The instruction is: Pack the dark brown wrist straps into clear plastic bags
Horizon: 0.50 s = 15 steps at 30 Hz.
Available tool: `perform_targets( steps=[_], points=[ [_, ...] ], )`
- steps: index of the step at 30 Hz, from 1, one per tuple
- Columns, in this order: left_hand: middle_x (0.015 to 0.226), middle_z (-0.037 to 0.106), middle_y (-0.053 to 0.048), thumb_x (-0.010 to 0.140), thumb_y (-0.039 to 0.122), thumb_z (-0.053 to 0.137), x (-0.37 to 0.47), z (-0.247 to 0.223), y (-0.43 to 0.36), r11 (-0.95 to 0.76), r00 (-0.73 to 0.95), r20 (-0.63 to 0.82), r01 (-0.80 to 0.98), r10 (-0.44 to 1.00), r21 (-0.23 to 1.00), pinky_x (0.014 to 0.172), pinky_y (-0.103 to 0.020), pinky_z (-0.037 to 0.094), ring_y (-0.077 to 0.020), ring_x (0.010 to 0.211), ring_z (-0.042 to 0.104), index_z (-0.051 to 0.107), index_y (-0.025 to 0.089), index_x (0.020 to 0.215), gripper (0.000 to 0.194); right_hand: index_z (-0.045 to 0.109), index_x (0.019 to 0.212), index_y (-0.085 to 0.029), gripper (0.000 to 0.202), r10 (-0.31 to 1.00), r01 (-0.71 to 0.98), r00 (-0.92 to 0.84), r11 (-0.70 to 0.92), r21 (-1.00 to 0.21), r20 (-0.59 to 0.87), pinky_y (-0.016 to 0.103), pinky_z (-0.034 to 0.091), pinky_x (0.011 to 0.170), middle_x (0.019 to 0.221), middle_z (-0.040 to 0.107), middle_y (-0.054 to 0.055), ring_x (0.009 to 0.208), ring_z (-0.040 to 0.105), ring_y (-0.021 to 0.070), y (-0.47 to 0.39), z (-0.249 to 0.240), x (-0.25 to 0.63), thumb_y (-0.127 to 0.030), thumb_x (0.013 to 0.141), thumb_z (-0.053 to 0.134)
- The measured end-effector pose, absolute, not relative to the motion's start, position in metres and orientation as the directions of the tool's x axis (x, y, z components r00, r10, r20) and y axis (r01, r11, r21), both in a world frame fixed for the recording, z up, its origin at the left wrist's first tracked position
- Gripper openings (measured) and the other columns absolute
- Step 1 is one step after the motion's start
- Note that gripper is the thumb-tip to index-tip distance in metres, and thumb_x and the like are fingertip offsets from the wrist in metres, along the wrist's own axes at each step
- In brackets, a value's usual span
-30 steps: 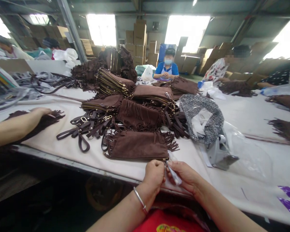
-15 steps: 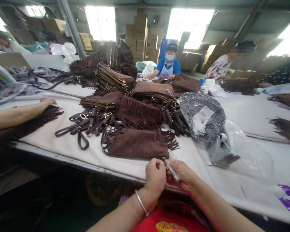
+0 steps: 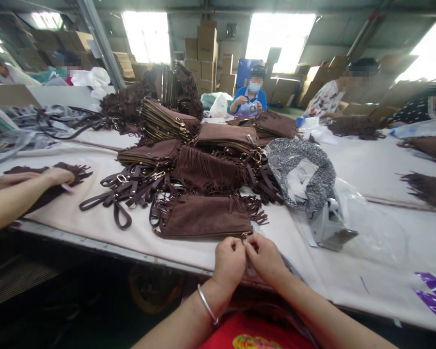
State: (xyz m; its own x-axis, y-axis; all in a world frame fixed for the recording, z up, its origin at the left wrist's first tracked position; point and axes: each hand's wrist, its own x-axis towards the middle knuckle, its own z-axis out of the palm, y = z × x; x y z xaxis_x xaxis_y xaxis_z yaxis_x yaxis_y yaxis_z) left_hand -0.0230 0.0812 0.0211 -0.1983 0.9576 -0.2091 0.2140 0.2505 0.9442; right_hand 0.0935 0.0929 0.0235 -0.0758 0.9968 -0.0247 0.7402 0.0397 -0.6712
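Observation:
A brown fringed suede clutch bag (image 3: 207, 215) lies flat before me, its zipper edge towards me. At that edge's right end, my left hand (image 3: 229, 259) is closed in a pinch, wearing a bangle on the wrist; what its fingers hold is hidden. Fingertips of my right hand (image 3: 264, 257) meet it there, pinched on the small metal zipper pull (image 3: 244, 236). Under my right wrist trails a greyish clear plastic strip (image 3: 292, 267). A wrist strap loops off the bag's left end.
Behind the bag are stacked brown bags (image 3: 167, 121) and loose wrist straps (image 3: 121, 213). To the right stand a speckled grey cloth-lined container (image 3: 321, 169) and clear plastic (image 3: 370, 228). A co-worker's arms (image 3: 25, 189) reach in at left; other people sit across the table.
My right hand has shifted its grip up to the zipper end, and the plastic strip now trails under my right wrist. The left co-worker's hands have moved over the fringed piece.

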Motion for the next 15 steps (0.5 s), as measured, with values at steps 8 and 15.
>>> perform_targets(
  steps=[8, 15],
  points=[
    [0.062, 0.059, -0.001, 0.071, 0.014, 0.046, -0.022, 0.034, 0.085, 0.23, -0.012, -0.235, 0.257, 0.972, 0.939, 0.055, -0.024, 0.035, -0.0136, 0.06, 0.051, 0.06, 0.016, 0.063, 0.016, 0.059, 0.073, -0.016, 0.018, 0.948, 0.873, -0.226, 0.299, -0.386, 0.222, 0.03, 0.034, 0.064, 0.073, 0.062, 0.009, 0.068, 0.054, 0.0188, 0.087, 0.015, 0.095, -0.011, 0.082, 0.043],
    [0.086, 0.065, -0.007, 0.079, 0.015, 0.048, -0.044, 0.019, 0.08, 0.065, -0.061, -0.044, 0.407, 0.997, 0.911, 0.079, -0.031, 0.046, -0.0185, 0.082, 0.058, 0.066, 0.014, 0.091, 0.022, 0.055, 0.069, -0.018, 0.022, 0.915, 0.026, -0.116, -0.387, -0.922, -0.387, 0.025, 0.036, 0.049, 0.056, 0.055, -0.002, 0.049, 0.047, 0.0121, 0.095, 0.013, 0.098, -0.038, 0.077, 0.06]
  ],
)
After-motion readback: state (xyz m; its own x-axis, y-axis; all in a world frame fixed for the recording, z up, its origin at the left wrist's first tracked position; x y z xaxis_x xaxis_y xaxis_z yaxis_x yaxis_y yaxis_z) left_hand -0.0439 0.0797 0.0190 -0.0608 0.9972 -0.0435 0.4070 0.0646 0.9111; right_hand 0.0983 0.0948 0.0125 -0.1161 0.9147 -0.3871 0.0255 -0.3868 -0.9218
